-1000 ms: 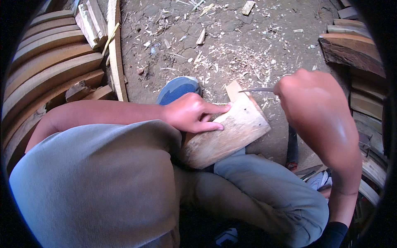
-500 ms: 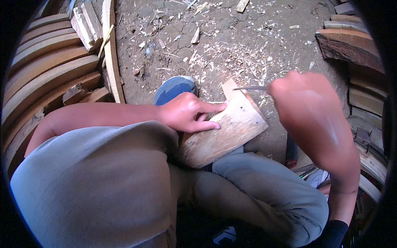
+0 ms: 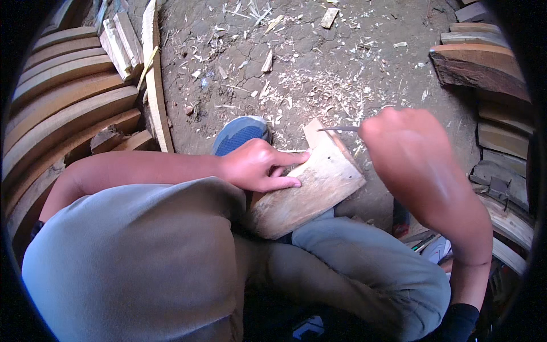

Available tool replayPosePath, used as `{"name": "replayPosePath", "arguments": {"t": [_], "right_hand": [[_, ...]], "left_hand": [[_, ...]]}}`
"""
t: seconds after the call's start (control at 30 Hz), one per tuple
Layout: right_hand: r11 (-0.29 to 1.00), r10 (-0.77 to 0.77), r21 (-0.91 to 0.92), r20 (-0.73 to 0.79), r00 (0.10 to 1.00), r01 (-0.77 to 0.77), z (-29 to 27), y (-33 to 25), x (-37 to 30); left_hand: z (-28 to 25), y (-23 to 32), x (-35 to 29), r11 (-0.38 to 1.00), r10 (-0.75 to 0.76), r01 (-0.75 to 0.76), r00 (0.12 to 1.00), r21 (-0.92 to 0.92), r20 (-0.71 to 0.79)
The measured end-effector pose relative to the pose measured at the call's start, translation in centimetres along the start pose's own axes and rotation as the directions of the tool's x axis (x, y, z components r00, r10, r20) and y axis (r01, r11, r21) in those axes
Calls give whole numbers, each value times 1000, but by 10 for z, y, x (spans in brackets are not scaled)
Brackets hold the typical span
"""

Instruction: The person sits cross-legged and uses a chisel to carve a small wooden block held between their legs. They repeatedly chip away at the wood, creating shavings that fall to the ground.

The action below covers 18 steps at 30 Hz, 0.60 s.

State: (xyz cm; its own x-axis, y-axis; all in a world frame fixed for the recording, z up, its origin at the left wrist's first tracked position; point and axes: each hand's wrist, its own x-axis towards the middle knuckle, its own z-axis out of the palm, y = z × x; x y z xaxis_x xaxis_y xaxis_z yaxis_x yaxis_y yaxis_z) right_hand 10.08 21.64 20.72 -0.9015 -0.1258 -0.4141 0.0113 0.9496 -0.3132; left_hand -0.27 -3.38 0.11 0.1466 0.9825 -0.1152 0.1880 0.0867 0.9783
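Note:
A thick, pale wooden board [image 3: 313, 185] with two small dark holes near its far end rests across my raised leg. My left hand [image 3: 259, 165] grips its left edge, thumb and forefinger laid on the top face, the other fingers curled. Beyond the board's far corner juts a narrow wood strip [image 3: 313, 132]; whether it is loose is unclear. My right hand [image 3: 401, 134] is closed in a fist around a knife [image 3: 341, 129], its handle hidden in the palm. The thin blade points left, its tip over the strip.
Curved wooden planks [image 3: 74, 108] are stacked at the left, beside a long upright slat [image 3: 152, 80]. More wood pieces [image 3: 478, 62] are piled at the right. Shavings [image 3: 336, 91] litter the dirt floor around my shoe [image 3: 242, 134].
My right hand and the knife have shifted slightly left and nearer to me. The left hand keeps its grip on the board. The whole view has shifted a little.

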Motion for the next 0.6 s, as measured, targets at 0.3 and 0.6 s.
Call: {"name": "replayPosePath", "arguments": {"t": [0.3,0.6], "right_hand": [[1000,8,-5,-14,1000,-8,1,1,-3],[1000,7,-25,-12,1000,-7,1,0,0]], "left_hand": [[-2,2,2,1000,-31,31,999,-6,25],[0,0,-1,1000,-23,23,1000,-14,-2]]}}
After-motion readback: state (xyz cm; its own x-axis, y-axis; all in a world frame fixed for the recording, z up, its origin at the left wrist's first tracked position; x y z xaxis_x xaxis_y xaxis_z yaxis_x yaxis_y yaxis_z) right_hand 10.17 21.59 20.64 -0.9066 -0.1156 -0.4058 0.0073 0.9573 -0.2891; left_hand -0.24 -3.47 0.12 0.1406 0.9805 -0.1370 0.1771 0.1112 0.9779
